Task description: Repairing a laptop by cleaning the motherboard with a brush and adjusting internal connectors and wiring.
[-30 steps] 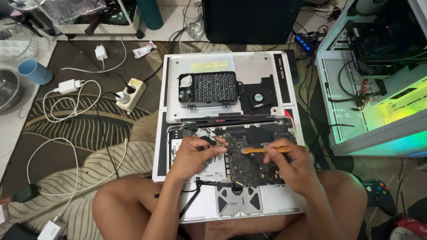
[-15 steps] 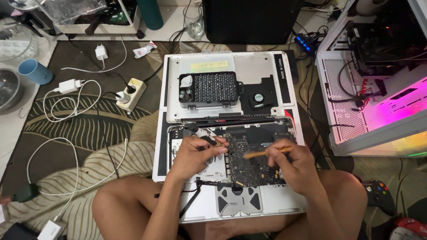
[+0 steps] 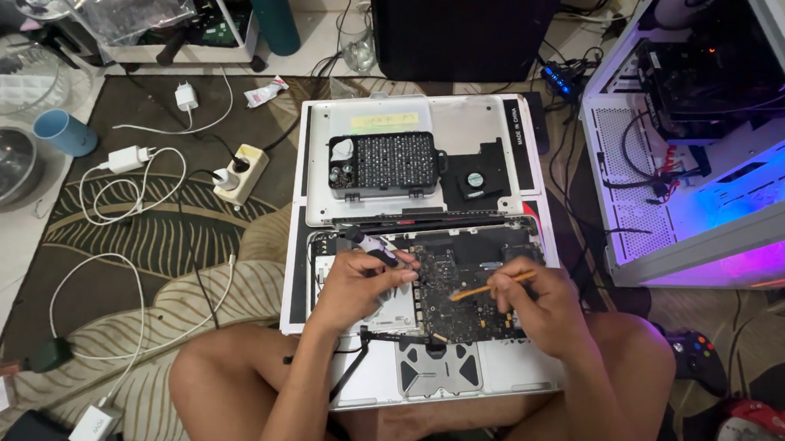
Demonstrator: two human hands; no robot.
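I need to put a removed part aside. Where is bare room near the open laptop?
Free: the lid panel right of the yellow strip, and rug between white cable and laptop. Crowded: circuit board under both hands, left hand and right hand.

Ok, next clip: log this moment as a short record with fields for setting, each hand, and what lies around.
setting: person seated on a patterned rug, opened laptop across the legs
left hand: grip on a dark-handled tool over the laptop's left side
right hand: holds an orange stick tool, tip on the circuit board
behind laptop: screwdriver bit case on a white panel
left: power strip, white chargers, blue cup
right: lit computer case
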